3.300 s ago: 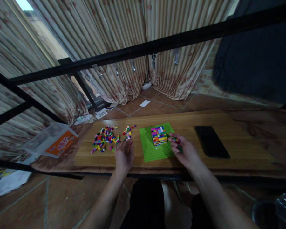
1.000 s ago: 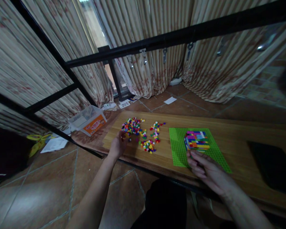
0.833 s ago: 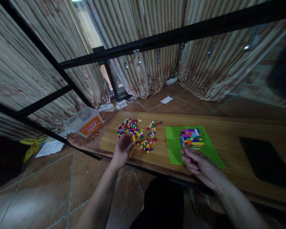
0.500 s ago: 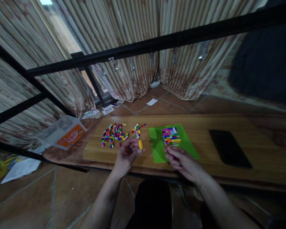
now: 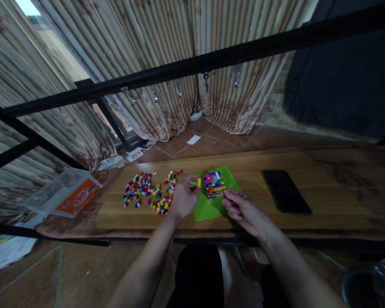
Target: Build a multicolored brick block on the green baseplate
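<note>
A green baseplate (image 5: 224, 175) lies on the wooden table (image 5: 244, 162) and carries a multicoloured brick block (image 5: 213, 183). My left hand (image 5: 185, 200) hovers at the plate's left edge, pinching a small yellow brick (image 5: 198, 182) just beside the block. My right hand (image 5: 244, 211) rests on the plate's near right corner, fingers curled round a few small bricks whose colours barely show. Loose coloured bricks (image 5: 141, 188) lie scattered to the left of the plate.
A black phone (image 5: 285, 191) lies flat on the table to the right. A clear plastic box with an orange label (image 5: 67, 196) sits off the table's left end. A black metal frame (image 5: 192, 68) crosses above, with curtains behind.
My left hand picked a yellow brick out of the loose pile and carried it right to the brick block. My right hand stayed at the plate's near edge.
</note>
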Demonstrator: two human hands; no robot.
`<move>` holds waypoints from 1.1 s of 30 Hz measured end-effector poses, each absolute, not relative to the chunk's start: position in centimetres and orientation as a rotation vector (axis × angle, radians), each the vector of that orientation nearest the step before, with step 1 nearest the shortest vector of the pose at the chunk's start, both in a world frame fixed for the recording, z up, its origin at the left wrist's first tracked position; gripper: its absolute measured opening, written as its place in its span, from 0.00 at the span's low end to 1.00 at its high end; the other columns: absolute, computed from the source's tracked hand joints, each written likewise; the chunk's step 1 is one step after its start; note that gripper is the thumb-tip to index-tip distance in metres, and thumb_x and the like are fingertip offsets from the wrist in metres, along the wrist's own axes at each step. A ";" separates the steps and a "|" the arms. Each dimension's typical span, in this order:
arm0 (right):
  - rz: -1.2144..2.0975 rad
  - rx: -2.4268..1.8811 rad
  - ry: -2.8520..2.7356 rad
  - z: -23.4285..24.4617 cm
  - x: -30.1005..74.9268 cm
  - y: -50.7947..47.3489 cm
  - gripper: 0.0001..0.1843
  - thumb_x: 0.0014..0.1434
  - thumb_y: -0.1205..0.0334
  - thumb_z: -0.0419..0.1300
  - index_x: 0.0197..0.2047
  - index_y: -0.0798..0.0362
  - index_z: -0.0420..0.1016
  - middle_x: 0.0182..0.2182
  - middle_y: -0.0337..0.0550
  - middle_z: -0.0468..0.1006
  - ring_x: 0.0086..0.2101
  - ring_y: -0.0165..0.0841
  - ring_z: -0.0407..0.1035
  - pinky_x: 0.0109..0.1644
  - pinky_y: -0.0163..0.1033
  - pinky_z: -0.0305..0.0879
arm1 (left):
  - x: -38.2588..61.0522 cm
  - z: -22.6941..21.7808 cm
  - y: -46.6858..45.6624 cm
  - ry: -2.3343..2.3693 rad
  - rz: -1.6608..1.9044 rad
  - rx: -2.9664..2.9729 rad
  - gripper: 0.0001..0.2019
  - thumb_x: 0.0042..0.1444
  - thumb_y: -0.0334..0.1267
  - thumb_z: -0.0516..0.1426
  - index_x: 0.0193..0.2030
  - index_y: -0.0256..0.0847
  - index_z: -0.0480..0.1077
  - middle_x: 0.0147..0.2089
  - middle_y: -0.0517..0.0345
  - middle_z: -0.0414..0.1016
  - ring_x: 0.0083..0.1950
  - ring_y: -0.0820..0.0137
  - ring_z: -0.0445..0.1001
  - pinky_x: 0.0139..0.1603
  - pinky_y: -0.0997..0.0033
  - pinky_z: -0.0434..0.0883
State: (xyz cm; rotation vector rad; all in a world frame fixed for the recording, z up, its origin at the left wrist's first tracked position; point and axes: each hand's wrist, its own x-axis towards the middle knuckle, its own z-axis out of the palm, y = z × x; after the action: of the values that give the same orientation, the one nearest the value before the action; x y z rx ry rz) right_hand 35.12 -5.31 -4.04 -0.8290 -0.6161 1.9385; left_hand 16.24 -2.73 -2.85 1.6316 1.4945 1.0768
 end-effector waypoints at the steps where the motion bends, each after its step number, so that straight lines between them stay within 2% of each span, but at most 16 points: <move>1: 1.935 -0.821 -0.612 -4.0 35.2 -5.3 0.17 0.42 0.56 0.74 0.29 0.55 0.73 0.18 0.29 0.62 0.16 0.17 0.42 0.16 0.26 0.34 | 16.3 -2.9 -2.3 1.509 1.080 1.681 0.17 0.49 0.23 0.54 0.46 0.39 0.70 0.38 0.58 0.77 0.28 0.76 0.73 0.27 0.79 0.67; 5: 1.926 -0.802 -0.594 -3.8 35.4 -5.2 0.17 0.42 0.57 0.74 0.28 0.55 0.72 0.17 0.30 0.63 0.16 0.17 0.42 0.16 0.26 0.33 | 16.8 -3.0 -1.3 1.592 1.052 1.898 0.19 0.49 0.21 0.53 0.45 0.41 0.74 0.42 0.56 0.79 0.37 0.72 0.76 0.40 0.73 0.73; 10: 1.919 -0.796 -0.595 -4.0 35.5 -5.1 0.17 0.44 0.57 0.73 0.28 0.55 0.71 0.18 0.30 0.63 0.16 0.17 0.43 0.16 0.26 0.34 | 17.5 -2.7 -1.0 1.613 0.983 2.170 0.16 0.56 0.24 0.52 0.44 0.42 0.77 0.44 0.54 0.79 0.44 0.68 0.76 0.50 0.67 0.72; 16: 1.918 -0.781 -0.615 -4.1 35.6 -5.1 0.17 0.45 0.57 0.73 0.28 0.55 0.69 0.18 0.30 0.62 0.16 0.17 0.42 0.16 0.27 0.33 | 17.3 -3.2 -0.2 1.593 0.936 2.252 0.17 0.57 0.25 0.53 0.49 0.43 0.75 0.45 0.56 0.79 0.45 0.69 0.77 0.50 0.69 0.72; 24: 1.912 -0.816 -0.614 -3.9 35.3 -5.1 0.18 0.44 0.56 0.73 0.28 0.54 0.69 0.18 0.30 0.63 0.16 0.17 0.42 0.16 0.28 0.33 | 17.6 -2.8 0.3 1.576 0.842 2.370 0.13 0.60 0.28 0.53 0.41 0.43 0.78 0.42 0.55 0.79 0.42 0.69 0.76 0.47 0.70 0.71; 33: 1.900 -0.842 -0.640 -3.9 35.2 -5.1 0.19 0.43 0.54 0.73 0.27 0.54 0.68 0.17 0.29 0.63 0.16 0.17 0.41 0.16 0.28 0.32 | 17.7 -3.4 0.2 1.662 0.824 2.377 0.13 0.62 0.31 0.51 0.41 0.43 0.78 0.39 0.54 0.77 0.39 0.69 0.75 0.45 0.71 0.69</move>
State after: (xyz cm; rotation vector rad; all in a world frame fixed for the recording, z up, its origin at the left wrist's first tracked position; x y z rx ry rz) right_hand 35.21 -5.08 -3.90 -0.8416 -0.6398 1.8999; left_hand 17.75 0.21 -3.41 2.3771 1.6619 0.8241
